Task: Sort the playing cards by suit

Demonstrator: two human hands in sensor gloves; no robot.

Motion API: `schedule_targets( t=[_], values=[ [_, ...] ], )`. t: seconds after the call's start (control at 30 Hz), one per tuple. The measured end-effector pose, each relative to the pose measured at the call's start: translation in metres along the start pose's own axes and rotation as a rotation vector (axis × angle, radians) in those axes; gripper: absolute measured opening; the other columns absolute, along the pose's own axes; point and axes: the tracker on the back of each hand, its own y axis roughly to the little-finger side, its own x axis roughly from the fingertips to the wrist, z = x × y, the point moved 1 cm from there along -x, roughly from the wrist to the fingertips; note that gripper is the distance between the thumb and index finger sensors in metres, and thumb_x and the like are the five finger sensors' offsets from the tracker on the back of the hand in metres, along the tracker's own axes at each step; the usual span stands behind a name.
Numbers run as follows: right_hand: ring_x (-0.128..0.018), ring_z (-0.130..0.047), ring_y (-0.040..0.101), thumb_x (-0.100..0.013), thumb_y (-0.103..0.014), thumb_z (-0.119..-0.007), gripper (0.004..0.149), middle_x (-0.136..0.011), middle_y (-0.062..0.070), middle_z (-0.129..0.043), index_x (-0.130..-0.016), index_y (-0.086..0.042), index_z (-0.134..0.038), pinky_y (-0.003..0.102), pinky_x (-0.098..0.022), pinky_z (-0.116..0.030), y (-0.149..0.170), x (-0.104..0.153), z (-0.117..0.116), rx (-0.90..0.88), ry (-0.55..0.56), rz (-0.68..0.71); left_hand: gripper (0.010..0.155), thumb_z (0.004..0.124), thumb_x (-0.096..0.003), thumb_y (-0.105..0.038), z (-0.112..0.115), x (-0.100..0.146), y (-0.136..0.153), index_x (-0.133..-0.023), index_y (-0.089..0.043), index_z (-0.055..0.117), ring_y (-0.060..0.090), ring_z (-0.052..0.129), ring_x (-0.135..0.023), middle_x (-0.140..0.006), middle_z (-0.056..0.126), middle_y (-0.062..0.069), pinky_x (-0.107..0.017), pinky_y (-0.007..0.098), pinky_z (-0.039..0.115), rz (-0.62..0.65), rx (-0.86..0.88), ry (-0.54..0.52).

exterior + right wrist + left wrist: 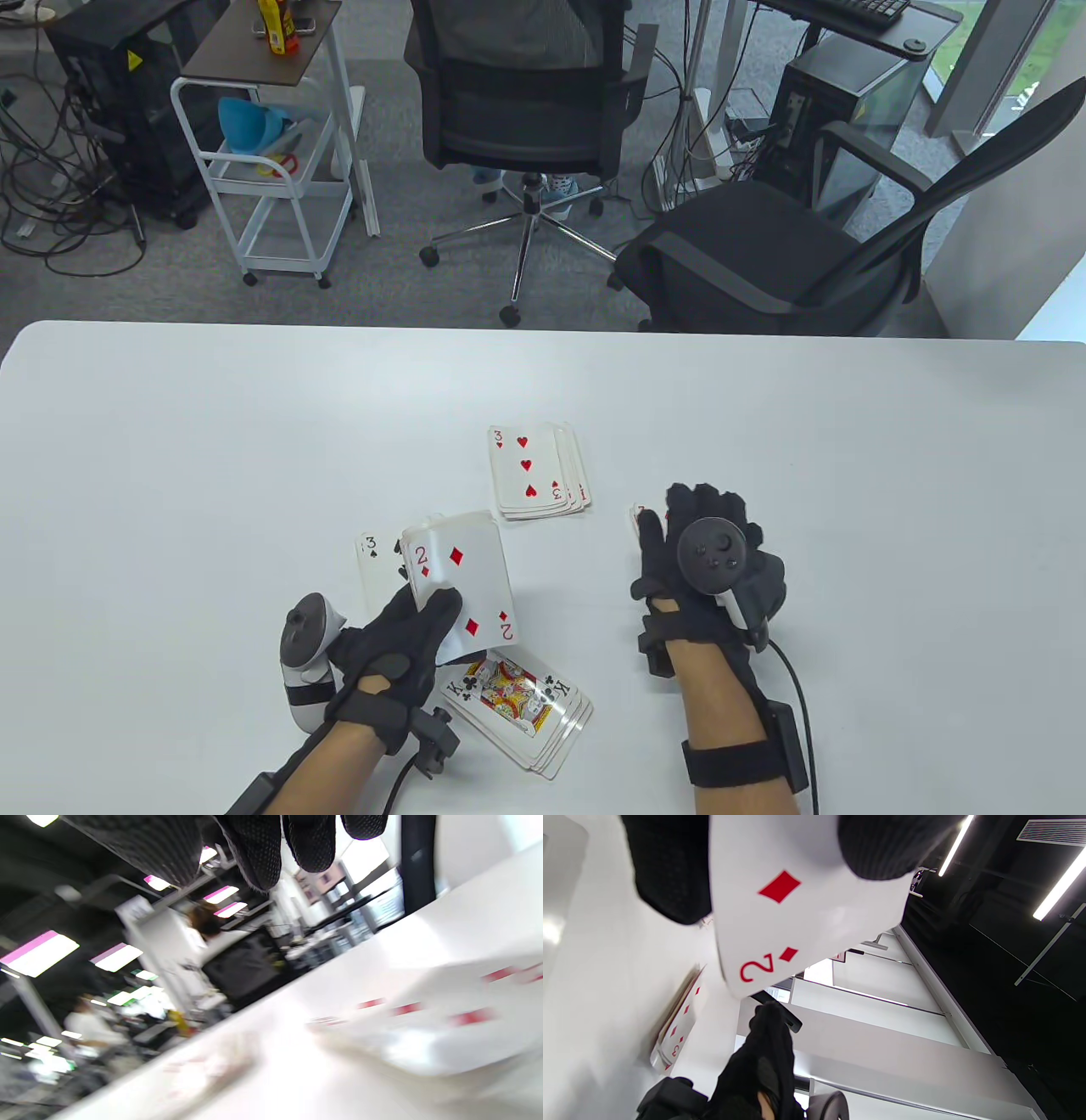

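Note:
My left hand (399,637) grips a fan of cards with the two of diamonds (462,586) on top; in the left wrist view that two of diamonds (797,916) shows pinched under my fingers. A three of spades (377,564) sits behind it, on the table or in the fan, I cannot tell. A hearts pile (534,471) topped by the three of hearts lies mid-table. A clubs pile (522,705) topped by the king lies near the front edge. My right hand (700,543) hovers palm down over a red-marked pile (638,519), mostly hidden.
The white table (170,441) stretches wide on both sides of the piles. Two black office chairs (526,110) and a white cart (280,170) stand beyond the far edge. The right wrist view is blurred, showing cards with red marks (466,1014) below my fingertips.

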Motion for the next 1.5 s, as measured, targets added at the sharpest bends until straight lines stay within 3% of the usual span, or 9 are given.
schedule_targets(
  t=[0.23,0.37,0.47,0.57,0.7,0.97,1.17,1.27,1.5],
  values=[
    [-0.102,-0.043,0.052,-0.055,-0.052,-0.073,0.053,-0.107,0.022,-0.059,-0.089,-0.011,-0.078,0.074,-0.067,-0.034,-0.059,0.024,-0.022,-0.322,-0.132,0.286,0.052,0.080,-0.0535,-0.044,-0.003,0.000,0.000,-0.101,-0.024,0.067,0.028,0.099,-0.077,-0.094,0.087,0.001,-0.049,0.040,0.094,-0.002,-0.019,-0.025],
    [-0.103,-0.043,0.051,-0.055,-0.055,-0.074,0.056,-0.108,0.021,-0.058,-0.090,-0.012,-0.074,0.074,-0.068,-0.034,-0.084,0.039,-0.037,-0.278,-0.214,0.413,0.052,0.082,-0.0531,-0.044,-0.003,-0.001,0.000,-0.100,-0.024,0.069,0.027,0.100,-0.076,-0.093,0.089,0.000,-0.048,0.039,0.094,0.003,-0.030,-0.030],
    [-0.103,-0.044,0.051,-0.053,-0.057,-0.079,0.060,-0.108,0.020,-0.057,-0.092,-0.012,-0.069,0.074,-0.068,-0.035,-0.094,0.047,-0.045,-0.201,-0.215,0.473,0.051,0.083,-0.0528,-0.044,-0.004,0.000,0.000,-0.099,-0.025,0.070,0.026,0.101,-0.075,-0.092,0.090,-0.001,-0.046,0.038,0.095,0.010,-0.034,-0.040],
    [-0.102,-0.047,0.051,-0.050,-0.058,-0.085,0.063,-0.107,0.019,-0.058,-0.091,-0.013,-0.068,0.074,-0.068,-0.037,-0.097,0.051,-0.048,-0.155,-0.185,0.490,0.051,0.083,-0.0526,-0.045,-0.006,0.001,-0.001,-0.098,-0.026,0.071,0.026,0.102,-0.074,-0.091,0.091,-0.002,-0.046,0.038,0.095,0.020,-0.025,-0.056],
    [-0.100,-0.054,0.050,-0.048,-0.053,-0.089,0.054,-0.103,0.018,-0.064,-0.081,-0.012,-0.073,0.073,-0.069,-0.042,-0.099,0.053,-0.049,-0.158,-0.133,0.500,0.051,0.084,-0.0522,-0.047,-0.006,0.001,-0.002,-0.097,-0.026,0.073,0.025,0.102,-0.073,-0.090,0.093,-0.002,-0.045,0.038,0.095,0.031,-0.013,-0.053],
    [-0.097,-0.065,0.047,-0.052,-0.040,-0.083,0.039,-0.097,0.017,-0.074,-0.073,-0.006,-0.081,0.071,-0.069,-0.048,-0.098,0.054,-0.042,-0.221,-0.072,0.497,0.052,0.083,-0.0526,-0.047,-0.005,-0.001,0.002,-0.099,-0.025,0.070,0.027,0.101,-0.075,-0.092,0.090,-0.001,-0.046,0.039,0.095,0.009,0.012,-0.012],
    [-0.096,-0.066,0.046,-0.054,-0.037,-0.079,0.037,-0.096,0.016,-0.078,-0.076,-0.008,-0.087,0.071,-0.068,-0.048,-0.093,0.050,-0.038,-0.223,-0.049,0.482,0.054,0.082,-0.0531,-0.046,-0.001,-0.002,0.004,-0.101,-0.027,0.066,0.028,0.097,-0.080,-0.097,0.085,0.001,-0.046,0.040,0.096,0.001,0.043,0.029],
    [-0.097,-0.065,0.046,-0.053,-0.037,-0.081,0.040,-0.098,0.016,-0.075,-0.083,-0.011,-0.083,0.070,-0.068,-0.048,-0.088,0.047,-0.036,-0.218,-0.030,0.460,0.055,0.082,-0.0531,-0.046,0.000,-0.002,0.004,-0.101,-0.026,0.066,0.028,0.096,-0.081,-0.097,0.084,0.001,-0.049,0.039,0.094,0.009,0.021,0.029],
    [-0.097,-0.064,0.047,-0.054,-0.035,-0.078,0.039,-0.099,0.017,-0.073,-0.086,-0.013,-0.080,0.071,-0.068,-0.047,-0.063,0.030,-0.020,-0.243,0.019,0.351,0.053,0.081,-0.0534,-0.045,0.000,-0.002,0.004,-0.101,-0.026,0.067,0.029,0.097,-0.079,-0.096,0.086,0.001,-0.049,0.040,0.093,-0.001,0.002,0.019]
  ],
)
